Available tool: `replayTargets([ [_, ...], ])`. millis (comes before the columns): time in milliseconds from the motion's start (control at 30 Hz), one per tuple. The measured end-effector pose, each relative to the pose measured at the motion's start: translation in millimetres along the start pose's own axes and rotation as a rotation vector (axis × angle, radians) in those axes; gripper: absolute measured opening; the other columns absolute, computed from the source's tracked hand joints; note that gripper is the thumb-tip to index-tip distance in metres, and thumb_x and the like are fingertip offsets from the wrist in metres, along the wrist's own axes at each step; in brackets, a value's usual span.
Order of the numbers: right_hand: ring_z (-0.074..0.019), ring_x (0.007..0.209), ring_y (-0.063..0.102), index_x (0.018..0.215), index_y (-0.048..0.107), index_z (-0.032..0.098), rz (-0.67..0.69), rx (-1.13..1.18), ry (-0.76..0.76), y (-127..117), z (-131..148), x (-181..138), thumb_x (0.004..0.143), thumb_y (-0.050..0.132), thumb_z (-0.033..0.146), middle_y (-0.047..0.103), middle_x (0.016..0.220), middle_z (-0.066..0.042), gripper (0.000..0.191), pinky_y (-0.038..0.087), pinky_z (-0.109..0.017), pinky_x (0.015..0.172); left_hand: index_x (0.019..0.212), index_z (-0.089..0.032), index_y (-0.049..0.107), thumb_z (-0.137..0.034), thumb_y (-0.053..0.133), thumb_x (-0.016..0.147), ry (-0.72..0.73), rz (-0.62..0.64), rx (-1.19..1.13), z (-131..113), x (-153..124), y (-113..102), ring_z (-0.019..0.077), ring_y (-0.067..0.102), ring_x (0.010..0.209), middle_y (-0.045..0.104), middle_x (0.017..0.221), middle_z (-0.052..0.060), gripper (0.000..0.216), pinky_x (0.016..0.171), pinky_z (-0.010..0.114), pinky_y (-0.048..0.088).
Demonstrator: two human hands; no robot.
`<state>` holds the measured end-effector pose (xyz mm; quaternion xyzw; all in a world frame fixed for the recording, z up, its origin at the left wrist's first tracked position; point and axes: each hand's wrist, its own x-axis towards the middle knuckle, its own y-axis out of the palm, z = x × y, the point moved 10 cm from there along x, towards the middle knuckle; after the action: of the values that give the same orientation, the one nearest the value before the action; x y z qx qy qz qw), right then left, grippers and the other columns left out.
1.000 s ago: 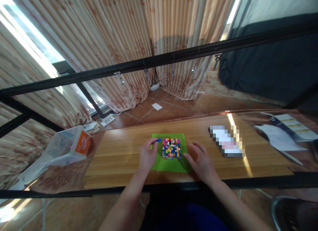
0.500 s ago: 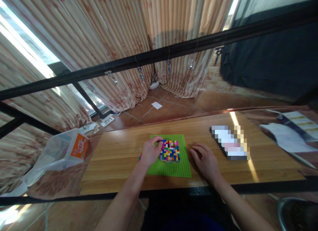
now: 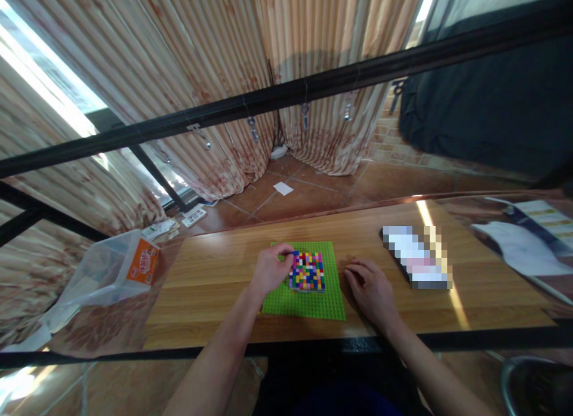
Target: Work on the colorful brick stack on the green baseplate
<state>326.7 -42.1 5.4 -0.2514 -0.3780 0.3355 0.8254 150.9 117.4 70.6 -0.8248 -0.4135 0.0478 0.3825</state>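
Tabletop (image 3: pixel 201 284), brick block (image 3: pixel 308 274); left grip (image 3: pixel 270 270) at its far left corner

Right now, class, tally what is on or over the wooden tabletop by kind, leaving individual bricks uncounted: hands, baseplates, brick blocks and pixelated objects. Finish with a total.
Hands: 2, the left hand and the right hand
Green baseplate: 1
Multicoloured brick block: 1
Pixelated flat object: 1
Total: 5

The left hand (image 3: pixel 271 273) and right hand (image 3: pixel 371 287) are uncovered, as are the left forearm (image 3: pixel 226 344) and right forearm (image 3: pixel 425 359). Black cloth (image 3: pixel 331 368) is worn at the lap; dark blue fabric (image 3: pixel 353 406) is partly seen below, its outline blurred by shadow.
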Motion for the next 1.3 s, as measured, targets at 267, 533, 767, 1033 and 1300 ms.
replayTargets([
  [267,-0.0235,0.096,0.06,0.086,0.069,0.019,-0.001,-0.006,-0.02,1,1,0,0.088,0.052,0.029,0.066,0.102,-0.009,0.02,0.049,-0.04,0.087,0.08,-0.018,0.069,-0.015,0.056,0.079,0.014,0.021,-0.021,1,2,1,0.0144,0.066,0.075,0.071,0.079,0.001,0.013,0.074,0.025,0.05],
  [533,-0.0232,0.094,0.061,0.086,0.07,0.019,0.011,-0.012,-0.02,1,2,1,0.088,0.051,0.027,0.066,0.103,-0.01,0.021,0.05,-0.039,0.084,0.078,-0.018,0.069,-0.015,0.057,0.077,-0.003,0.085,-0.039,7,7,2,0.0152,0.066,0.075,0.072,0.079,0.001,0.013,0.074,0.027,0.049],
  [767,-0.0228,0.093,0.061,0.086,0.07,0.018,0.016,-0.017,-0.019,0,3,2,0.088,0.05,0.027,0.066,0.102,-0.01,0.021,0.05,-0.039,0.084,0.071,-0.017,0.068,-0.011,0.057,0.072,-0.035,0.079,-0.078,9,11,4,0.0139,0.063,0.069,0.069,0.071,0.0,0.013,0.068,0.025,0.049],
  [1033,-0.0229,0.093,0.061,0.085,0.07,0.019,0.022,-0.012,-0.016,0,4,2,0.087,0.05,0.027,0.066,0.102,-0.009,0.021,0.05,-0.039,0.084,0.068,-0.017,0.066,-0.01,0.055,0.069,-0.073,-0.001,-0.13,14,8,5,0.0136,0.061,0.068,0.066,0.067,-0.001,0.013,0.068,0.025,0.049],
  [1300,-0.0227,0.093,0.06,0.086,0.07,0.019,0.021,-0.012,-0.017,1,2,1,0.087,0.05,0.026,0.065,0.102,-0.01,0.021,0.05,-0.04,0.085,0.078,-0.018,0.071,-0.014,0.058,0.073,-0.112,-0.048,-0.233,24,1,7,0.0158,0.066,0.077,0.072,0.079,0.002,0.014,0.077,0.03,0.053],
])
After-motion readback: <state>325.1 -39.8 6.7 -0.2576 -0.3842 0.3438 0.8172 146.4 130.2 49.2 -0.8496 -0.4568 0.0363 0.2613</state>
